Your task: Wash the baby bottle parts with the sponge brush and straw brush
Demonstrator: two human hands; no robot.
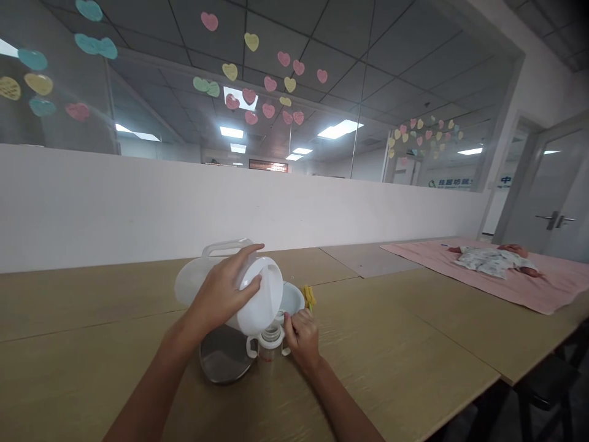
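A white translucent pitcher [193, 283] is tilted to the right, with my left hand [225, 288] wrapped around it near its white lid [263, 301]. The lid end hangs just above a small clear baby bottle [270, 351] with white side handles, which stands uncapped on the table. My right hand [302, 336] is closed at the bottle's right handle, whose lower end shows beside the fingers. The fingers hide the exact grip. Whether liquid is flowing cannot be made out. Behind the bottle sits a pale bowl [293, 297], partly covered by the lid and my right hand.
A dark grey, rounded flat object [225, 359] lies under the pitcher, left of the bottle. Something yellow [309, 296] is beside the bowl. A baby doll [488, 260] lies on a pink cloth [423, 255] at the right. A grey mat [368, 259] and a low white wall [138, 209] are behind.
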